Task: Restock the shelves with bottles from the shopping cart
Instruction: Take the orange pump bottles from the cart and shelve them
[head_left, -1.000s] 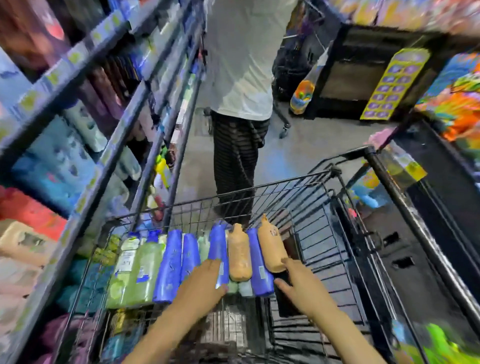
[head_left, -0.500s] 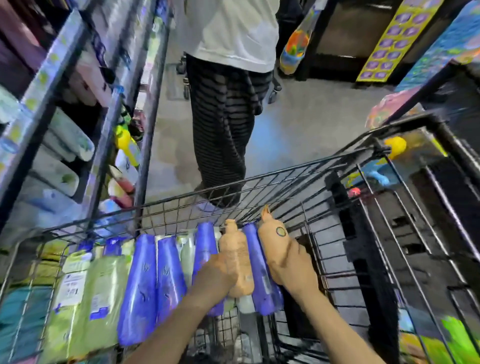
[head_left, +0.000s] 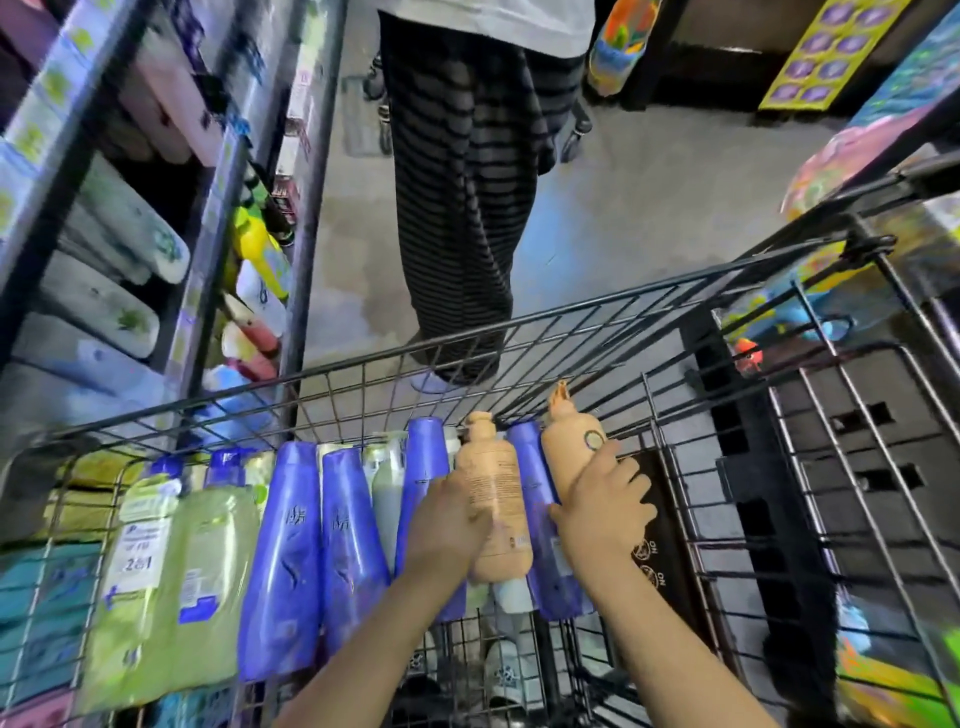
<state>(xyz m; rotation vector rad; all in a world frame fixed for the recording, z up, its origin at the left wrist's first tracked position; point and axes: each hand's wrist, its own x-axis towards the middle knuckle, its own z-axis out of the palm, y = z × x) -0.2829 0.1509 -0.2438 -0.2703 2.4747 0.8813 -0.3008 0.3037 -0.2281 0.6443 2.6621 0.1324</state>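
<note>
Left hand gripping tan bottle, right hand gripping tan pump bottle; both amid blue bottles and green bottles in wire shopping cart.

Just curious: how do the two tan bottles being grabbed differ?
The left tan bottle shows its printed back label; the right tan bottle shows a round emblem. The left one has a rounded cap, the right one a pointed tip, reaching farther. The left hand holds the first, the right hand the second. Both share colour.
</note>
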